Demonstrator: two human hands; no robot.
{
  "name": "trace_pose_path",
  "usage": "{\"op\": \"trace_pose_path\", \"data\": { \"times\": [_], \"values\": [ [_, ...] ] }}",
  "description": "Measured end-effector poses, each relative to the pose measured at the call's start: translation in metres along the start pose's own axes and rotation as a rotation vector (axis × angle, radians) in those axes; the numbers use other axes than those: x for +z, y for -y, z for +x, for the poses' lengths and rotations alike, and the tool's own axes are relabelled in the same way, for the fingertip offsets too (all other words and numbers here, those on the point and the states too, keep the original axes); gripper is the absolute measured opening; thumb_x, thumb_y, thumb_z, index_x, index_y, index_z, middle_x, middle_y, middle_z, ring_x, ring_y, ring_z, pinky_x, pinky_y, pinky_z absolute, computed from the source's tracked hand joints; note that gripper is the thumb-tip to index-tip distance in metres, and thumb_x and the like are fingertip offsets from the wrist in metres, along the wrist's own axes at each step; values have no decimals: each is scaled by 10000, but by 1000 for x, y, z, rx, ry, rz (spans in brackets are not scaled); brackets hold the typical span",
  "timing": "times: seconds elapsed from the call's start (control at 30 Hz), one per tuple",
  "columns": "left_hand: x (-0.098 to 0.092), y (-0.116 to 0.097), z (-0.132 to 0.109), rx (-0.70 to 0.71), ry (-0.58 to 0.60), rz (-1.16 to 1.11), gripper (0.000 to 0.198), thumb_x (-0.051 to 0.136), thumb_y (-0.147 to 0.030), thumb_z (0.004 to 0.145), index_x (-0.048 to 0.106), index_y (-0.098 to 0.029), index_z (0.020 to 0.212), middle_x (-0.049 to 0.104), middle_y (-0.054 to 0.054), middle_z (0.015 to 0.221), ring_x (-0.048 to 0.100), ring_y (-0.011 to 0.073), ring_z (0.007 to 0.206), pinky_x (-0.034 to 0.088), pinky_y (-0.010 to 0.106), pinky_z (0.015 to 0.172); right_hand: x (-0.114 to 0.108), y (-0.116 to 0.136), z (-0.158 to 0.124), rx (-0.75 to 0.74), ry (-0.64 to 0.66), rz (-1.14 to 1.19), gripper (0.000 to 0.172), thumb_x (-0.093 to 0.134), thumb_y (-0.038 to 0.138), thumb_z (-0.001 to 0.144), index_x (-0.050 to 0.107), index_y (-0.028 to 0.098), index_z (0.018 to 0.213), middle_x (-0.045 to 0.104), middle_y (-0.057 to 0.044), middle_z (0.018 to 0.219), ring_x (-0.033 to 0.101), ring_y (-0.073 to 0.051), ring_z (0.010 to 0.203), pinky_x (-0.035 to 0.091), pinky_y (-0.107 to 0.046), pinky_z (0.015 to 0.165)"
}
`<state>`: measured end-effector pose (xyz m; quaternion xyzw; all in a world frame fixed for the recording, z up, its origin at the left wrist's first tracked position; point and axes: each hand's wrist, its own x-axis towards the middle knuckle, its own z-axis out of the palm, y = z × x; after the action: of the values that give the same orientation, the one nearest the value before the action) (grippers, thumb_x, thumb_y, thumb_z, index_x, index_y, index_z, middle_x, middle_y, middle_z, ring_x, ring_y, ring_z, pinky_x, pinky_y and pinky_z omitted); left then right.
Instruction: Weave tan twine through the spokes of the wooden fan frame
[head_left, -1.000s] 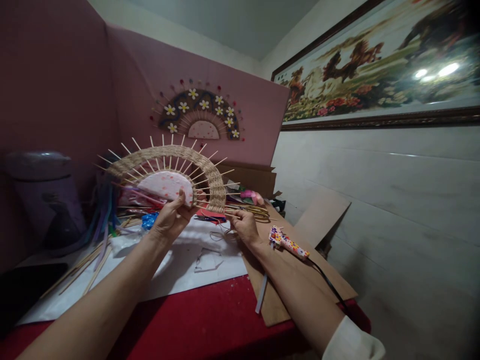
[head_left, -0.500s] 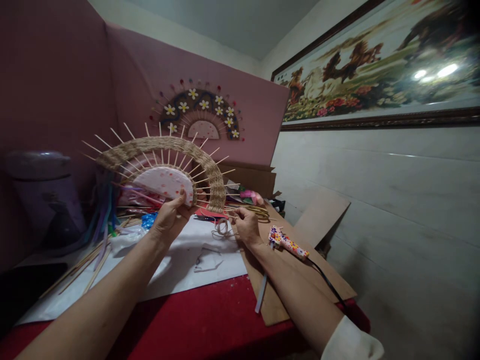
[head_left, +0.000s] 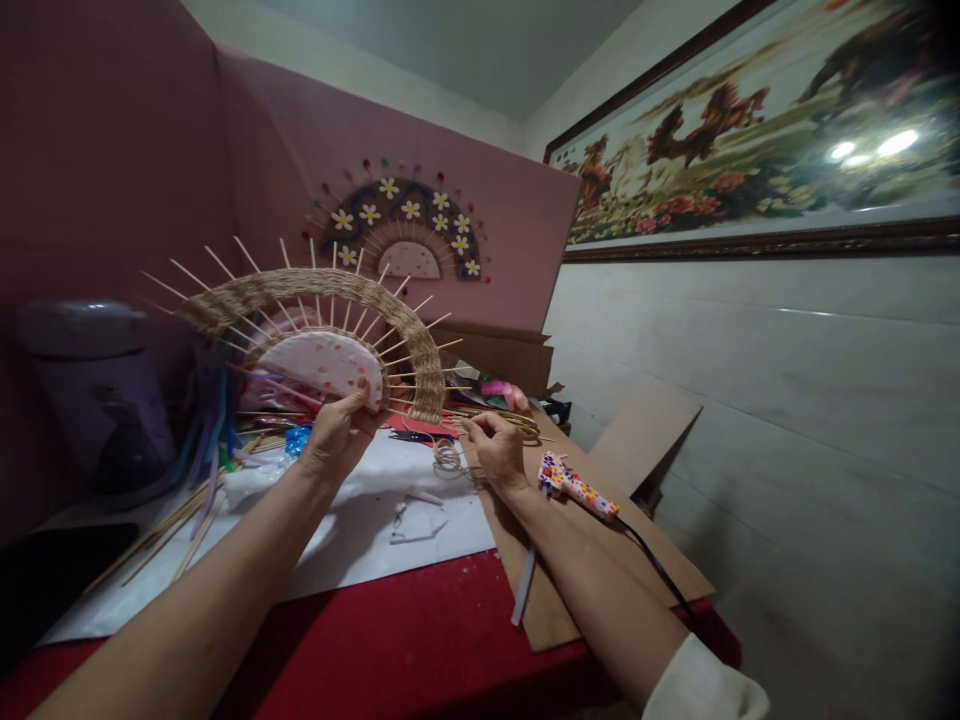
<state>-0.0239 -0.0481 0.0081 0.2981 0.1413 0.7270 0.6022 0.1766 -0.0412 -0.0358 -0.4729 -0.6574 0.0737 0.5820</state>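
Fingertips of the left hand [head_left: 337, 435] close on the straight lower edge of a half-round woven fan [head_left: 341, 292], thumb pressed on its pink half-disc [head_left: 319, 360], and hold it upright above the table's back left. The right hand [head_left: 495, 450] sits just right of the fan's lower corner, thumb and forefinger pinched narrow on a thin strand of twine [head_left: 447, 456], which curls in a small loose coil beneath. The fan is a broad arch of tightly woven, straw-coloured cord threaded over thin wooden skewers that fan out like spokes past the rim; the half-disc is smooth, pale and dotted red. It hides the clutter of ribbons and sticks behind it. A flowery-patterned glue gun [head_left: 577, 487] lies just beside the right wrist on a flat sheet of brown cardboard [head_left: 600, 570], its black cable trailing off the edge. White paper [head_left: 360, 545] covers the red tablecloth [head_left: 420, 640] under both forearms, and loose skewers [head_left: 154, 540] lie to the left near a rounded purple pot [head_left: 82, 370]. A finished fan with white flowers [head_left: 397, 225] hangs on the pink board behind. Compared with a second ago, the fan stands higher and further left, the coil has come into view, and the right hand has dropped slightly.
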Motion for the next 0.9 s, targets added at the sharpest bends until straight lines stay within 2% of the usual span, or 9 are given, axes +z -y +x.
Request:
{"op": "trace_pose_path", "data": {
  "times": [0.13,0.3,0.57,0.9],
  "values": [
    [1,1,-1,0,-13,51,65,543,-69,736,598,-102,746,673,79,759,638,185,726,524,369,718,-1,-1,0,-57,-33,-55,232,524,376,751,591,183,641,590,-4,622,503,-127,594,366,-234,599],
    [2,2,-1,-31,-14,55,106,505,-53,749,595,-106,762,668,74,760,636,199,760,529,377,696,-4,-3,3,-120,-49,-32,157,498,284,771,575,182,681,591,-7,670,523,-138,670,374,-241,650],
    [-2,-1,0,-116,-22,96,171,458,-90,795,597,-104,697,662,67,667,628,165,629,539,349,637,0,-4,7,13,17,280,157,535,298,735,583,160,677,579,0,652,514,-124,631,394,-235,627],
    [-3,3,-2,-187,88,148,126,502,-52,744,624,-72,764,672,83,741,634,168,703,541,308,660,7,-12,9,145,95,504,222,605,362,669,564,151,615,468,38,529,393,-85,504,337,-212,502]
  ]
}}
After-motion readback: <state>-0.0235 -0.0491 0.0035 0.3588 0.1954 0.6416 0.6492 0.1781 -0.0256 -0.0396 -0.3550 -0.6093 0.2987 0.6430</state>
